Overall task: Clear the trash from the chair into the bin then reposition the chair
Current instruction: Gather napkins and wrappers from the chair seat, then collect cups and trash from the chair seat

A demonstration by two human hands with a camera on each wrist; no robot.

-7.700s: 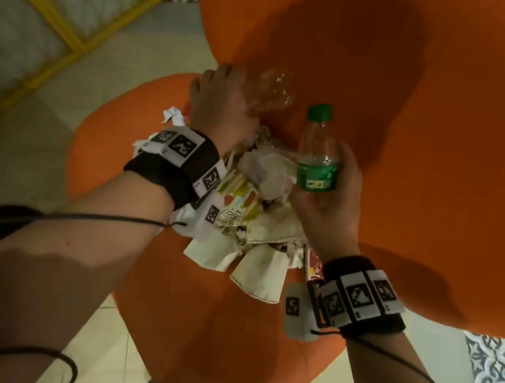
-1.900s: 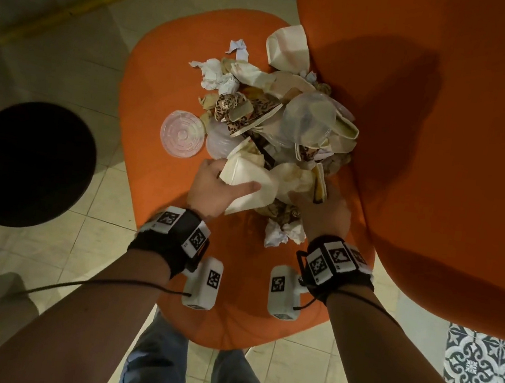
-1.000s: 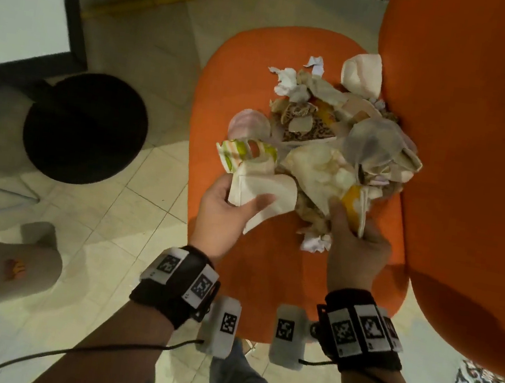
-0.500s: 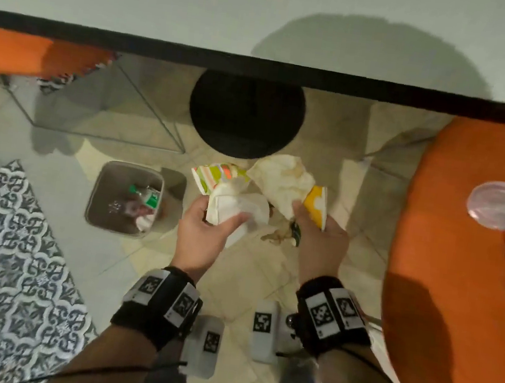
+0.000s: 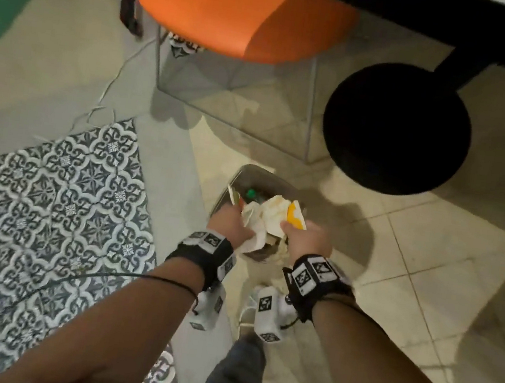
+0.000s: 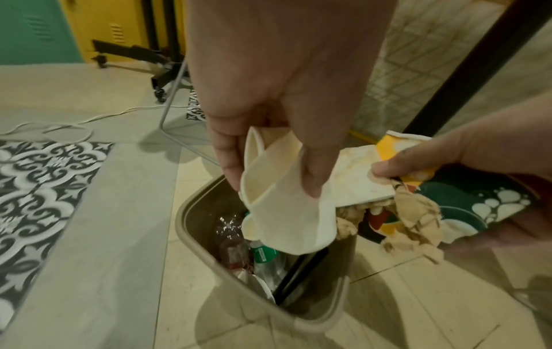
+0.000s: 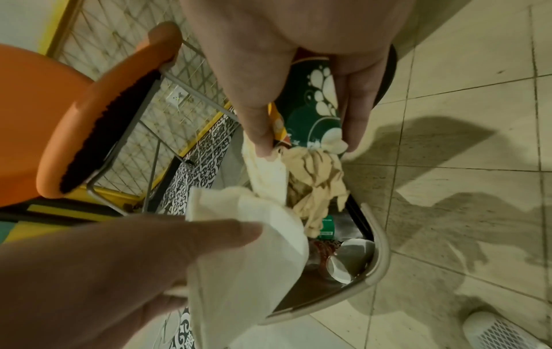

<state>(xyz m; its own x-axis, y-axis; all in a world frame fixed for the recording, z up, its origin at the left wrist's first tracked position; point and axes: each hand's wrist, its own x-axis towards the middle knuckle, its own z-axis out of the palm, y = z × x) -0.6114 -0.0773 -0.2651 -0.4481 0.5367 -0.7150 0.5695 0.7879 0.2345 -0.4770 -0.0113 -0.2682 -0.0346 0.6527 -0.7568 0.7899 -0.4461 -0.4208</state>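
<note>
A beige bin [image 5: 240, 173] stands on the floor tiles, with plastic bottles [image 6: 262, 252] and a cup lying inside. My left hand [image 5: 231, 220] pinches crushed white paper cups [image 6: 283, 212] over the bin's opening. Beside it, my right hand [image 5: 304, 238] grips a stained wrapper, crumpled brown paper [image 7: 313, 184] and a yellow-orange carton [image 5: 294, 217] above the bin's right side. An orange chair [image 5: 236, 12] stands beyond the bin, and no trash shows on its seat. The chair with the trash pile is out of view.
A round black table base [image 5: 395, 130] sits right of the bin under a dark table edge. The orange chair's wire legs [image 5: 235, 92] stand just behind the bin. Patterned tiles [image 5: 49, 212] lie to the left, with a white cable [image 5: 106, 98] across the floor.
I have turned away from the trash chair. Both hands carried their paper trash left and forward, from beside the bin to directly over its opening.
</note>
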